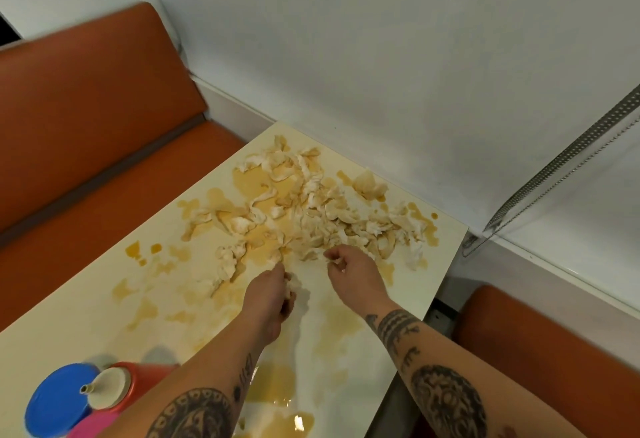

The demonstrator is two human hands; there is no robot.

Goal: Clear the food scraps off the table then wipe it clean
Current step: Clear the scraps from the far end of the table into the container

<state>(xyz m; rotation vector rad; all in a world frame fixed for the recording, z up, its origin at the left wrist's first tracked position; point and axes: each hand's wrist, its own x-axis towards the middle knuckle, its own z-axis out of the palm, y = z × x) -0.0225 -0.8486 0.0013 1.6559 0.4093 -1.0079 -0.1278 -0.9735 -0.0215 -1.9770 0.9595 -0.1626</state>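
Pale, torn food scraps [311, 209] lie heaped across the far half of the cream table [83, 313], soaked in yellow-brown liquid stains [277, 389] that spread toward me. My left hand [270, 299] is closed around a clump of scraps at the near edge of the heap. To its right, my right hand [353, 271] pinches a small scrap between thumb and fingers, just above the table. Both forearms are bare and tattooed.
A red squeeze bottle [117, 385], a blue lid [59, 399] and a pink object [93, 425] stand at the near left corner. Orange bench seats [86, 119] flank the table on the left and on the right [540, 344]. A white wall [381, 57] borders the far side.
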